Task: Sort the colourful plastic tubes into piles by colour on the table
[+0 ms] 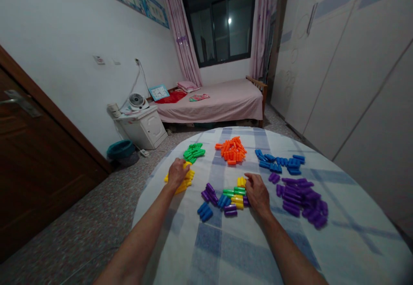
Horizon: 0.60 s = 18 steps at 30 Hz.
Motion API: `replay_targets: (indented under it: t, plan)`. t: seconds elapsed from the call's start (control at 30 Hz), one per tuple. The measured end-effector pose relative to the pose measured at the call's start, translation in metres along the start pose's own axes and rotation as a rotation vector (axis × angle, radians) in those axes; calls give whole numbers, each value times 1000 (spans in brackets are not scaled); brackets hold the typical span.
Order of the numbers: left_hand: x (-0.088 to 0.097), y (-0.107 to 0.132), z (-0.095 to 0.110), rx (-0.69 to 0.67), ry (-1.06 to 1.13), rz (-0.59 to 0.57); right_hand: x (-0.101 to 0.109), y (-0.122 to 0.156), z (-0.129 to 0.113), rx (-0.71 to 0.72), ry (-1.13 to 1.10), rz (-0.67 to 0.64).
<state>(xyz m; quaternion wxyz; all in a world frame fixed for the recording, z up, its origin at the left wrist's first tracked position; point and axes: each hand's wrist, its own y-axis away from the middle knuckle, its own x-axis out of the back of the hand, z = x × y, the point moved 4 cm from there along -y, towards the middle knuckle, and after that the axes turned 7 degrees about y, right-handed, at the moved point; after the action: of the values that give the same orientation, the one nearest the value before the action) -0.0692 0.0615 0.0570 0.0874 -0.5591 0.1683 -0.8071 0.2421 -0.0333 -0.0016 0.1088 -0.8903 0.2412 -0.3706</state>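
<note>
My left hand [178, 173] is over a pile of yellow tube-like plastic pieces [183, 185] at the left of the table, its fingers closed around a yellow piece at the fingertips. My right hand [257, 191] rests with curled fingers at the right edge of a small mixed group. Beside its fingers are yellow pieces [241, 182], green pieces [234, 191] and a purple piece [246, 201]; whatever it grips is hidden. Further left in this group lie blue pieces [223, 201] and purple pieces [210, 194], with more blue ones [204, 212] nearer me.
Sorted piles lie around: green [194, 152], orange [232, 151], blue [281, 163] and purple [303, 199]. A checked cloth covers the round table [208, 250]. Beyond are a bed [222, 100], a white cabinet [146, 125] with a fan, and a bin [121, 149].
</note>
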Motion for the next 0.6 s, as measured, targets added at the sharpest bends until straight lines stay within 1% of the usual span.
replay_targets:
  t: [0.07,0.13,0.2,0.27,0.3,0.33,0.37,0.4,0.5,0.53,0.6]
  plan:
    - [-2,6,-14,-12,-71,-19,0,0,1,2,-3,4]
    - [-7,12,-22,-17,-79,-33,0,0,0,4,-11,13]
    - [-7,15,-23,-7,-61,4,1,-1,0,-2,-31,23]
    - [-3,15,-14,-8,-42,100,2,-1,0,-17,-70,32]
    - [0,15,-4,-21,-17,142,3,-2,0,-29,-95,42]
    - [1,14,8,-46,29,162,4,-2,1,-43,-119,51]
    - [1,13,23,-82,98,149,5,-3,2,-56,-142,62]
    - [-2,13,41,-134,189,90,6,-3,2,-65,-161,71]
    - [-21,19,104,-312,455,-167,6,-4,5,-77,-198,84]
    - [-28,23,124,-365,498,-248,6,-4,5,-79,-203,83]
    - [-43,31,159,-438,519,-347,6,-4,6,-87,-207,73]
